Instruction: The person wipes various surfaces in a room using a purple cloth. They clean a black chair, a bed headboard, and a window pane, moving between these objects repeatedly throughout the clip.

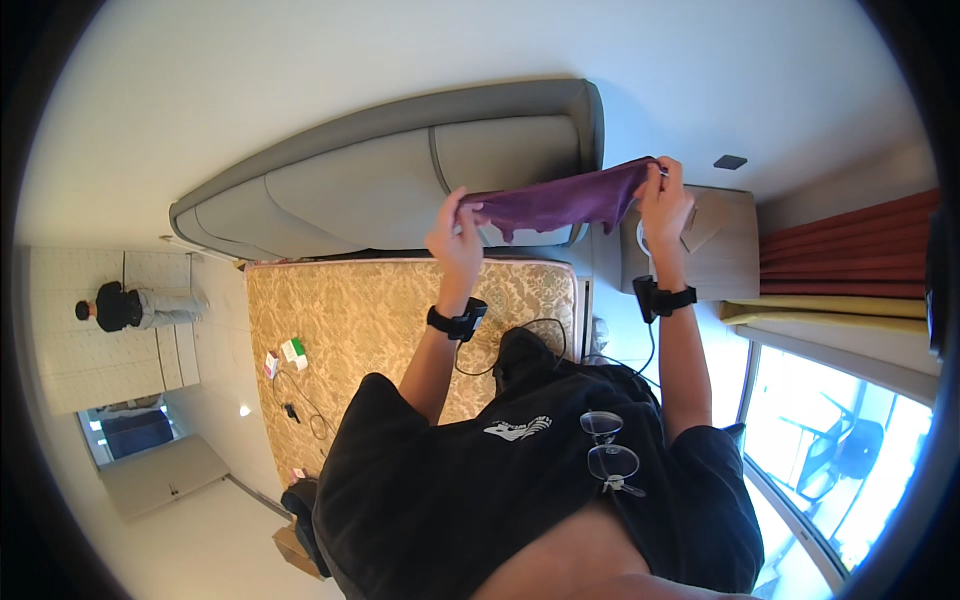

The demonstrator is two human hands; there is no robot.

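A purple cloth (562,201) is stretched out between my two hands, its lower edge hanging unevenly. My left hand (457,236) pinches one end, and my right hand (666,202) grips the other end, slightly higher. Behind the cloth stands the grey padded headboard (352,180) of a bed. Below my hands lies a mattress (360,322) with a gold floral pattern. Each wrist wears a black strap with a small device, and a cable hangs near both.
A wooden nightstand (727,247) stands at the right, beside red curtains (847,244) and a bright window (840,435). Small boxes (292,349) and a cable (315,412) lie on the mattress. At the far left a person (120,306) stands by a tiled wall.
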